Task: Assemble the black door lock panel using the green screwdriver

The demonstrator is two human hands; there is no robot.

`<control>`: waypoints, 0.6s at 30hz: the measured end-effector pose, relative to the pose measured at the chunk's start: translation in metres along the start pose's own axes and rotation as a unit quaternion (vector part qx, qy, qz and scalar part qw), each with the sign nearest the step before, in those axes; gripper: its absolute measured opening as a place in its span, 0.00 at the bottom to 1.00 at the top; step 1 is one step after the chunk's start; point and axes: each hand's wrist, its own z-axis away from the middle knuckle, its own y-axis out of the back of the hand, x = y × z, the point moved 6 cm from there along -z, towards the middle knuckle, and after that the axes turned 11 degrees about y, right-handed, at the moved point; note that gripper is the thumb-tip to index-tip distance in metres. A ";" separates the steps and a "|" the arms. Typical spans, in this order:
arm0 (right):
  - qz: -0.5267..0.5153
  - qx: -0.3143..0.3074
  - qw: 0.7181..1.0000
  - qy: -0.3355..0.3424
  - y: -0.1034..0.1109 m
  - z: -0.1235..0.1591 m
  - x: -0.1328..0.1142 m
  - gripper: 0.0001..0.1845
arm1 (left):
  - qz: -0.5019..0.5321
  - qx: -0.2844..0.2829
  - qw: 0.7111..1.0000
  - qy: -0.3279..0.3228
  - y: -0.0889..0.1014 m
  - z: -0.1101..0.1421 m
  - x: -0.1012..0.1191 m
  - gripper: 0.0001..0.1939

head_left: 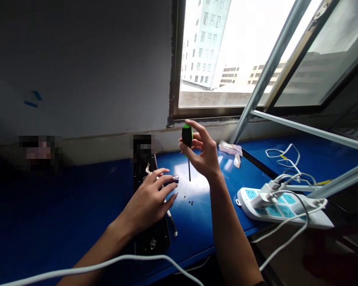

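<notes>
My right hand [203,155] is raised over the table, its fingers closed on the handle of a black and green screwdriver [187,137]. The dark shaft points straight down, its tip near several small dark screws [191,203] on the blue surface. My left hand [151,195] lies across a long black panel [153,244], fingers bent around a shiny metal cylinder [175,179] that sticks out between them. Part of the cylinder and the middle of the panel are hidden under this hand. A short cable with a white connector [175,233] comes out beside the panel.
A white power strip [268,208] with plugs and tangled white cables stands at the right, by a metal frame [313,131]. Small plastic packets [231,148] lie behind my right hand. A white cable [122,258] crosses the foreground. The wall and window bound the blue table [86,190].
</notes>
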 end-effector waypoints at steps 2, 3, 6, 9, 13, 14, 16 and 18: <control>-0.036 -0.046 0.997 -0.041 0.007 0.008 0.013 0.31 | -0.020 -0.055 0.997 -0.043 -0.014 -0.007 0.011 0.10; -0.049 -0.057 0.995 -0.066 0.010 0.012 0.019 0.31 | -0.024 -0.078 0.995 -0.057 -0.022 -0.011 0.016 0.10; -0.077 -0.064 0.987 -0.127 0.019 0.022 0.036 0.30 | -0.008 -0.128 0.988 -0.084 -0.042 -0.016 0.029 0.09; -0.101 -0.070 0.978 -0.168 0.022 0.027 0.048 0.29 | -0.012 -0.156 0.982 -0.104 -0.057 -0.015 0.039 0.08; -0.107 -0.072 0.974 -0.186 0.025 0.031 0.057 0.29 | -0.019 -0.164 0.981 -0.104 -0.068 -0.008 0.038 0.09; -0.108 -0.071 0.974 -0.186 0.025 0.032 0.059 0.29 | -0.014 -0.161 0.982 -0.098 -0.069 -0.006 0.037 0.09; -0.115 -0.075 0.972 -0.190 0.024 0.033 0.061 0.29 | -0.010 -0.161 0.983 -0.089 -0.070 -0.004 0.034 0.10; -0.129 -0.086 0.968 -0.197 0.021 0.035 0.063 0.29 | -0.015 -0.170 0.982 -0.086 -0.072 -0.002 0.032 0.10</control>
